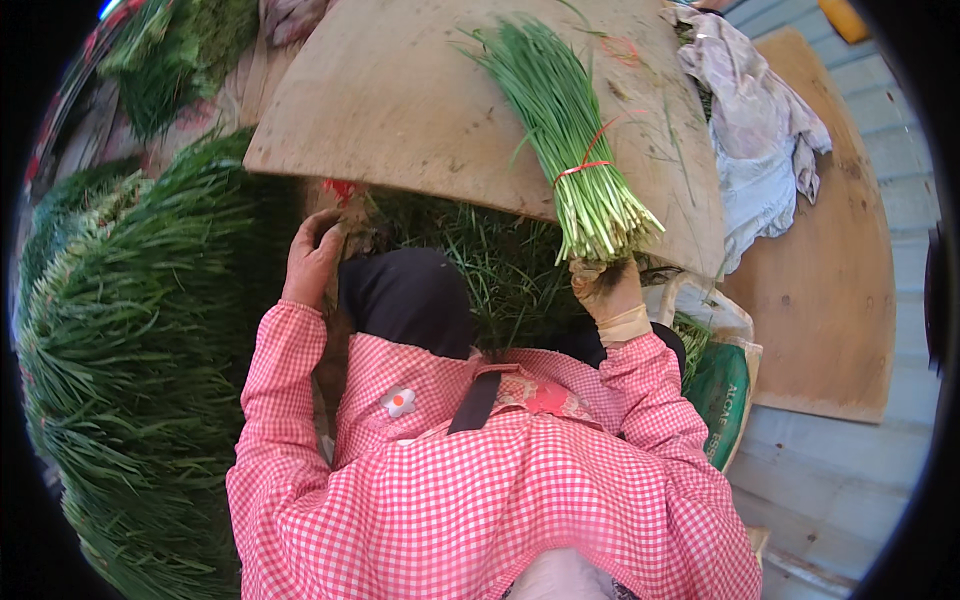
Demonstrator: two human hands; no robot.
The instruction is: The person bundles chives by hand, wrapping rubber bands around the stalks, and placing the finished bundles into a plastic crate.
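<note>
A bundle of garlic chives (545, 110) lies on the wooden board (400, 100), bound near its pale cut ends with a red tie (582, 168). My right hand (608, 288), in a soiled, light-coloured glove, is at those cut ends by the board's near edge. Its fingers are partly hidden, so their grip does not show. My left hand (314, 262) is bare and raised beside the board's near left edge, thumb and fingers apart. Just beyond its fingertips, red ties (340, 188) hang at the edge.
Tall stacks of garlic chives (140, 330) fill the left side. Loose green leaves (500, 265) lie below the board, in front of my knees. On the right are a green sack (716, 400), a crumpled cloth (750, 130) and another wooden board (820, 270). A loose red tie (620, 48) rests farther back.
</note>
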